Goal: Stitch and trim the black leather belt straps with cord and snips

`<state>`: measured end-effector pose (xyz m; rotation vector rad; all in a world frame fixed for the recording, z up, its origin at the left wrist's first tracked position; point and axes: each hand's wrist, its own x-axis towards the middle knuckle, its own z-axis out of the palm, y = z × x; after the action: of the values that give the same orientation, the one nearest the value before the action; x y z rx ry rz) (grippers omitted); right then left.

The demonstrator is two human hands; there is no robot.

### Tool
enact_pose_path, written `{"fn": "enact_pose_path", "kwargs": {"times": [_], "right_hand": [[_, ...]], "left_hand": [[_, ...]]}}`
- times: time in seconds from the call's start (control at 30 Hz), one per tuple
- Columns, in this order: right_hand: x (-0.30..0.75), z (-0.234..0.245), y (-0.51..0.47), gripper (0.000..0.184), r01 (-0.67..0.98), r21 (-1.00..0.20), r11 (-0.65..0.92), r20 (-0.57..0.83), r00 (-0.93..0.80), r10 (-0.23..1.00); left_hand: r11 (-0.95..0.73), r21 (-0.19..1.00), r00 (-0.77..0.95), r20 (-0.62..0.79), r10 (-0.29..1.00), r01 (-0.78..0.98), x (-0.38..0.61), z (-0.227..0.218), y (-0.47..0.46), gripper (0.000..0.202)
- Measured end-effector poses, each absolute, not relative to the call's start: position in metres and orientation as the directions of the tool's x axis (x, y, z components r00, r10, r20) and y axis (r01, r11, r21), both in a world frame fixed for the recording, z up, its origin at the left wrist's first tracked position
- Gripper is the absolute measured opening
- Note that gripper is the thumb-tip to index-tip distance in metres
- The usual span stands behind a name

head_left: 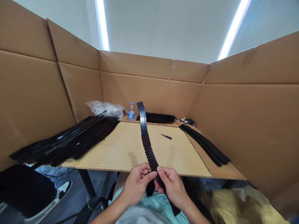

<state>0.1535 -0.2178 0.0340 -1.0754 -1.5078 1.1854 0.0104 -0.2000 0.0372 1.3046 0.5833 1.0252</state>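
Observation:
A long, curved black strip (143,123) stands up in front of me, with a hole near its smooth, shiny top end. Lower down it is wrapped in a ribbed, gathered black sleeve (151,157) that runs through my hands. My left hand (139,180) is closed, its thumb and fingers pinching at the left edge of the sleeve. Opposite it, my right hand (171,183) grips the strip and sleeve from the right side. The strip's lower end slants down past my right wrist over my lap.
Black strips (77,137) lie heaped on the table's left, beside a clear plastic bag (106,109). A water bottle (131,112) and more strips (158,118) stand at the back. Small snips (166,136) lie mid-table; black pieces (203,143) lie right. Cardboard walls (149,84) surround the table.

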Motion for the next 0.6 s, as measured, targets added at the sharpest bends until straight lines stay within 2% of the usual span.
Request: {"fn": "enact_pose_path", "kwargs": {"times": [0.27,0.47,0.6], "right_hand": [[0.150,0.035,-0.220,0.063,0.236,-0.949,0.208,0.174,-0.155,0.972],[0.148,0.035,-0.222,0.065,0.231,-0.963,0.137,0.112,-0.119,0.987],[0.148,0.037,-0.223,0.069,0.254,-0.961,0.113,0.090,-0.098,0.991]], "left_hand": [[-0.068,0.957,0.455,0.196,0.869,-0.282,0.011,0.043,-0.205,0.026],[-0.133,0.978,0.402,0.188,0.896,-0.161,0.005,0.046,-0.201,0.030],[-0.117,0.977,0.432,0.185,0.882,-0.180,0.002,0.048,-0.200,0.031]]}}
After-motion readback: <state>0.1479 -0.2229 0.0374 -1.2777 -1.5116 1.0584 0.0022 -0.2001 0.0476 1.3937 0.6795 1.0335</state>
